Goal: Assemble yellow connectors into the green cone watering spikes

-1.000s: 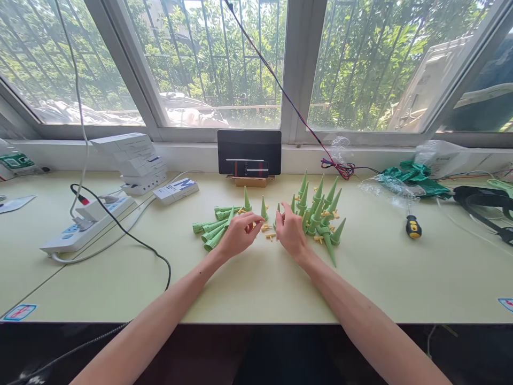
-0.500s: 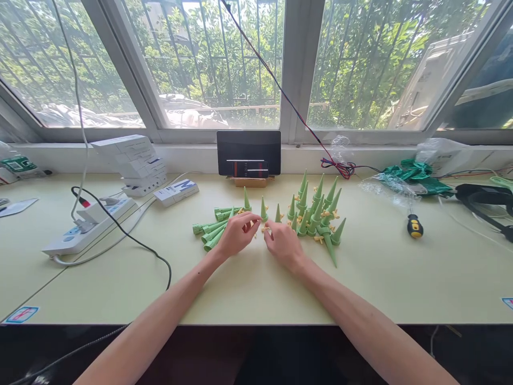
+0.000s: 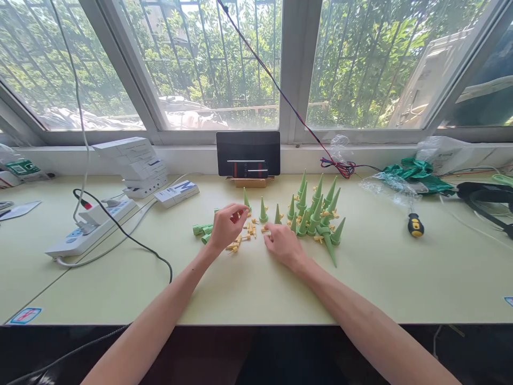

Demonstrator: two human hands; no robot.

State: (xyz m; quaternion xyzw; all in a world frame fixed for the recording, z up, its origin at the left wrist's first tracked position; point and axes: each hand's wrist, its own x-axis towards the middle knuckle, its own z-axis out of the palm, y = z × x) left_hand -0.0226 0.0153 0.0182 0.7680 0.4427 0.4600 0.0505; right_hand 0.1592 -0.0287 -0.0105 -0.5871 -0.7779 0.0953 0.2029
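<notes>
My left hand [image 3: 229,227] is closed in a pinch, its fingertips at the base of an upright green plastic spike [image 3: 246,197]. My right hand [image 3: 284,244] rests low over the table, with thumb and forefinger around a small yellow plastic valve [image 3: 264,229]. Two more green spikes stand between the hands, one of them the middle spike [image 3: 263,209]. Loose yellow valves [image 3: 250,230] lie beside my left hand. Green tubular pieces [image 3: 197,229] lie partly hidden behind that hand. Right of my right hand, a cluster of green spikes [image 3: 316,214] stands with yellow valves fitted.
A tablet [image 3: 248,145] with a phone [image 3: 250,170] before it leans by the window. White boxes [image 3: 132,160] and a power strip [image 3: 88,230] with cables are at left. A yellow-black screwdriver [image 3: 416,225], green plastic wrapping [image 3: 420,179] and black headgear [image 3: 484,200] lie at right.
My left hand has moved left and slightly back from the middle spike to the left one, uncovering the loose yellow valves. My right hand has hardly moved.
</notes>
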